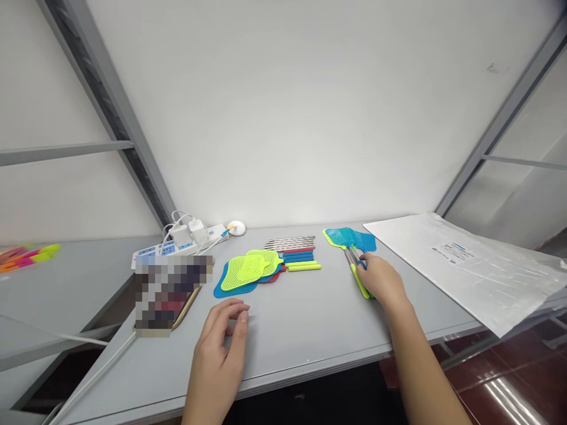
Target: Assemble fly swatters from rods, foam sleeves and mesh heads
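My left hand (221, 342) rests over the front of the table, fingers loosely curled, thumb apart and nothing in it. On the right, my right hand (383, 280) is closed around the handle of a blue fly swatter (365, 241). That swatter lies against other assembled ones: a blue head (341, 236) and a yellow-green handle (359, 282) show beside it. Left of centre is an overlapping pile of loose swatter heads, with yellow-green heads (248, 270) on top and blue and red ones below. Several blue handle grips (299, 257) and yellow-green grips (303, 267) lie beside that pile.
Silver metal rods (290, 242) lie behind the grips. A white power strip (177, 248) with chargers and a blurred-out phone-like item (170, 298) are on the left. A large white plastic bag (460, 260) overhangs the table's right edge. Metal posts (128, 118) frame the wall.
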`<action>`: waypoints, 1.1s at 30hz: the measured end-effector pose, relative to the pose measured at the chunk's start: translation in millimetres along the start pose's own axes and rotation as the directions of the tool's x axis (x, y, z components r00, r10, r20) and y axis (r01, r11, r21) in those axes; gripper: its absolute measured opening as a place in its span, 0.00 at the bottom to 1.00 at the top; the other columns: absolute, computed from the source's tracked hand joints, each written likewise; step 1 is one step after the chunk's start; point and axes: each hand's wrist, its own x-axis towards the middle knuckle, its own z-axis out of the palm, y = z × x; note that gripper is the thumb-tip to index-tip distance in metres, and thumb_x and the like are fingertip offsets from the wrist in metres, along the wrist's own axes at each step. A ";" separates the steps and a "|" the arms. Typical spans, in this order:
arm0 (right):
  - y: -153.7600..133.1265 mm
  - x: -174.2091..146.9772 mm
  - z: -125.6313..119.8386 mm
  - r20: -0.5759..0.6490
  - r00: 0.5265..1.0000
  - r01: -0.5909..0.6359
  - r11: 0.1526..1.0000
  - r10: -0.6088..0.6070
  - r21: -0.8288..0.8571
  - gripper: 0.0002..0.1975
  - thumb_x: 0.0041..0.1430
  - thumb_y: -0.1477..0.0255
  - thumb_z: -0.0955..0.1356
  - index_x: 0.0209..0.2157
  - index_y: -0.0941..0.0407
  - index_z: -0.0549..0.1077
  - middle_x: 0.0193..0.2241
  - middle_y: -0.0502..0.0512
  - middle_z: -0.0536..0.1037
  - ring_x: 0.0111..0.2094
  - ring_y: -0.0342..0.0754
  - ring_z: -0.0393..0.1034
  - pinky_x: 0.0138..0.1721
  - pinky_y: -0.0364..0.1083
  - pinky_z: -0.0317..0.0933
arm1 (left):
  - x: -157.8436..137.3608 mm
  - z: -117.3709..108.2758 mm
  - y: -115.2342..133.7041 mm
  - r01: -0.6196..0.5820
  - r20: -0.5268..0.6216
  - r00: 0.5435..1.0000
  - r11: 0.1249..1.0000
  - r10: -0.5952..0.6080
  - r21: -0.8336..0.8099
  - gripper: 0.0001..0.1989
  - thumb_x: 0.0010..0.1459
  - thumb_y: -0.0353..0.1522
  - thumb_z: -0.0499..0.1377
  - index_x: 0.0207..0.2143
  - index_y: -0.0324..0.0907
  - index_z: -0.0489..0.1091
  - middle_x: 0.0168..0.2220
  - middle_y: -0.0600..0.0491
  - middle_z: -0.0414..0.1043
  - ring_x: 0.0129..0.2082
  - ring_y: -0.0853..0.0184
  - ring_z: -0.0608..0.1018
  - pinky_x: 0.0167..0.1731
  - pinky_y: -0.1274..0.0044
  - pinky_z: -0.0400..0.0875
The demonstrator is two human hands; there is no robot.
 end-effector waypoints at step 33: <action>-177.9 149.1 28.0 0.403 0.457 0.863 0.506 -0.793 0.016 0.10 0.60 0.67 0.64 0.37 0.52 0.78 0.35 0.52 0.80 0.32 0.47 0.72 0.30 0.44 0.61 | 105.4 86.8 55.4 -0.711 0.770 0.581 0.625 0.263 0.322 0.10 0.48 0.19 0.59 0.34 0.36 0.71 0.27 0.48 0.74 0.22 0.62 0.75 0.15 0.75 0.62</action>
